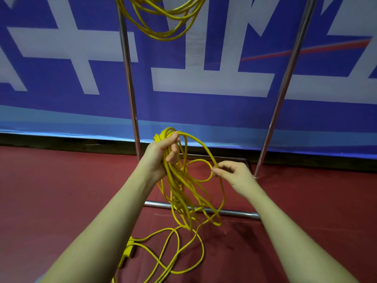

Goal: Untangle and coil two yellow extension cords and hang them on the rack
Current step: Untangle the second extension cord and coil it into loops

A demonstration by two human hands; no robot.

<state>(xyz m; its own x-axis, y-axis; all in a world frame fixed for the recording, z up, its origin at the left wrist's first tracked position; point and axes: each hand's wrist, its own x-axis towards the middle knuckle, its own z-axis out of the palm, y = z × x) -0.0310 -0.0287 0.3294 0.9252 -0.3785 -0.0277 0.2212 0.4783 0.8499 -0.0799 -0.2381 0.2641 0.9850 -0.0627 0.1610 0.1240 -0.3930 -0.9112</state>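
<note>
My left hand (161, 154) grips a bundle of loops of a yellow extension cord (183, 193), which hang below it in a loose tangle. My right hand (234, 174) pinches one strand of the same cord at a small loop just right of the bundle. The rest of this cord trails on the red floor, with its yellow plug end (128, 250) near my left forearm. A second yellow cord (163, 19), coiled, hangs at the top of the metal rack (130, 94).
The rack has two chrome uprights, the right one (285, 82), and a low chrome base bar (234, 212) on the red floor (61, 190). A blue and white banner (204, 82) covers the wall right behind the rack.
</note>
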